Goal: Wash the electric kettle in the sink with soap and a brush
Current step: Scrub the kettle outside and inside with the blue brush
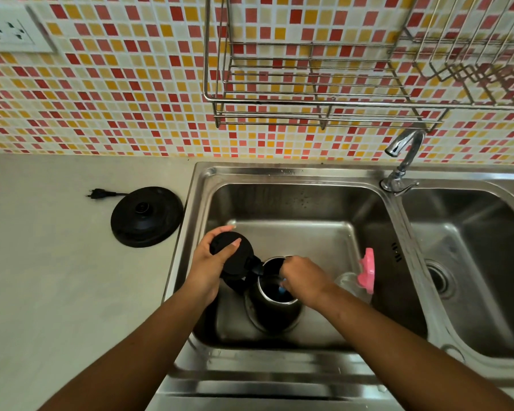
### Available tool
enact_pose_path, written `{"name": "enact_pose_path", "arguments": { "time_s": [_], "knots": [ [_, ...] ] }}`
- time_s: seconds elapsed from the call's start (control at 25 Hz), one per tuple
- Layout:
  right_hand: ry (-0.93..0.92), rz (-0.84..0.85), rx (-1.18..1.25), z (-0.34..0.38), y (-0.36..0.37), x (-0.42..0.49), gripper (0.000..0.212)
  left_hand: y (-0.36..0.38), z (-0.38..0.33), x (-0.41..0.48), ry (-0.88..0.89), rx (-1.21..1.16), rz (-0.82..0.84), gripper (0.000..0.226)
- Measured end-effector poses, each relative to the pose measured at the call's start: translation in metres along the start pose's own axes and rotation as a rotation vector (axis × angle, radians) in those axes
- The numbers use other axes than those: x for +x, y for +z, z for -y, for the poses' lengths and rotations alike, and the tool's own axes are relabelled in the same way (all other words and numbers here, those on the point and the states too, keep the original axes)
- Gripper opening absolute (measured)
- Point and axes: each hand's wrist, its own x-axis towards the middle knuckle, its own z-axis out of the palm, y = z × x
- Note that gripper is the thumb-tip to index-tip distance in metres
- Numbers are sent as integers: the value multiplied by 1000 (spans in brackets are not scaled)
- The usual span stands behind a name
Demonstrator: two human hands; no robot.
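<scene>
The right hand (304, 278) is closed round a brush (282, 288), of which only a bit of blue shows below the knuckles, and it pushes that brush down through the open mouth of the kettle (275, 304); the grip there is tight on the handle, fingers curled under. The left hand (212, 262) is clamped on the flipped-back lid (230, 250), thumb across the top, holding it open and steadying the body. The kettle stands upright on the floor of the left basin of the sink (294, 203), toward the near side. Just beside it on the right a clear bottle with a pink cap (367, 269) leans against the basin wall, likely the soap, though I can't read any label. The tap (404, 149) shows no stream, and I see no suds or standing water from here; the inside of the kettle is too dark to judge. Off on the table (57, 277) to the left sits the black base (146, 216) with its plug (97, 193) lying loose, so the kettle is already off its power. My reading is that the scrub of the inside is under way, whether soap has gone in I cannot tell, and the outside, the lid and a rinse under the tap look to be left. Above, the wire rack (324, 99) hangs bare.
</scene>
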Motion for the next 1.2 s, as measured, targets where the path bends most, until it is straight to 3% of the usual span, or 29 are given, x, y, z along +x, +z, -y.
{"name": "enact_pose_path", "arguments": {
  "time_s": [0.2, 0.36, 0.6, 0.76, 0.88, 1.2],
  "knots": [
    [-57, 2, 59, 8, 4, 4, 23, -1, 3, 1, 16, -5, -12, 39],
    [-51, -148, -79, 15, 5, 2, 20, 0, 3, 0, 26, 6, -7, 38],
    [-58, -88, -253, 12, -3, -11, 26, 2, 5, -4, 66, -16, -31, 37],
    [64, 5, -96, 13, -8, -4, 23, 4, 8, -5, 73, -15, -60, 34],
    [63, -18, 72, 10, -2, -1, 21, 3, 8, -4, 72, -14, -66, 34],
    [158, -76, 80, 1, -8, -15, 22, 5, 5, -7, 66, -26, -65, 36]
  ]
}}
